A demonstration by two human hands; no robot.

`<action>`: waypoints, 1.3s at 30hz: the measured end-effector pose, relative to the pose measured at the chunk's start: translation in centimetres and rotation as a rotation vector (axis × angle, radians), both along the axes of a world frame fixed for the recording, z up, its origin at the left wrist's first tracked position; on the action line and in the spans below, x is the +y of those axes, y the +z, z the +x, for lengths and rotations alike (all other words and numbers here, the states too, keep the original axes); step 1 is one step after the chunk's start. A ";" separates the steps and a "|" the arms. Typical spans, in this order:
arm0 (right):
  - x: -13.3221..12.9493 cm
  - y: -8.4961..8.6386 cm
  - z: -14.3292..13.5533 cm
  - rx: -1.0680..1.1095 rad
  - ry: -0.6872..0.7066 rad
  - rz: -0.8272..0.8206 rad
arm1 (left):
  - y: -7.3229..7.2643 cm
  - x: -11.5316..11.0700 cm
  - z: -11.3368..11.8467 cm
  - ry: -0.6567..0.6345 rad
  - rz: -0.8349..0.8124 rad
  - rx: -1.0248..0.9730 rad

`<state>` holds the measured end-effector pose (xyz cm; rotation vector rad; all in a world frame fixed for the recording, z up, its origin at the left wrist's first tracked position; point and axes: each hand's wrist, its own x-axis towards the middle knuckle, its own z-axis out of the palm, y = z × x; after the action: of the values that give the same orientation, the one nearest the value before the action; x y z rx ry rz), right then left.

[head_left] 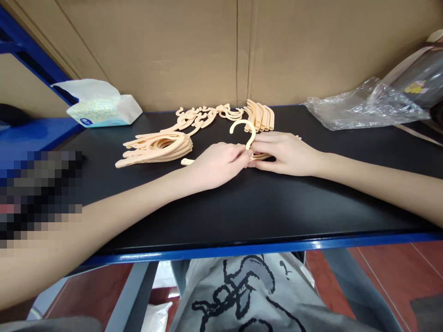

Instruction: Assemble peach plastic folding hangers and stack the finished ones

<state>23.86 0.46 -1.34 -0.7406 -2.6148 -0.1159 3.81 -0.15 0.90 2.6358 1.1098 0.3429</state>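
A cream plastic clothes hanger (254, 133) is between my hands over the black table, its curved hook standing up and opening to the left. My left hand (221, 161) is closed around it just below the hook, thumb pressed in at the base. One hanger end shows past my left wrist. My right hand (284, 150) grips the other side close to the hook, fingers bent. My palms and fingers hide most of the hanger's body. To the left of my left hand lies a stack of cream hanger pieces (159, 146).
Behind my hands lie loose hooks (200, 117) and a row of curved tubular pieces (261, 115). A tissue pack (107, 106) is at back left, a clear plastic bag (360, 108) at back right. A cardboard wall (187, 50) rises behind; the table's blue edge (242, 249) runs in front.
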 end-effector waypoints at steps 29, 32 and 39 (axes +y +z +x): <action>0.0 0.0 0.0 0.002 0.006 0.020 | -0.2 -0.1 -0.1 -0.019 0.043 0.008; 0.0 0.0 0.0 -0.001 0.002 0.027 | -0.2 -0.1 -0.1 -0.016 0.048 0.010; 0.0 0.0 -0.1 0.001 0.003 0.022 | -0.2 -0.1 -0.1 -0.009 0.045 0.012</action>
<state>23.80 0.50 -1.35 -0.7294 -2.6094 -0.1427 3.72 -0.28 0.69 2.6843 1.1064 0.3539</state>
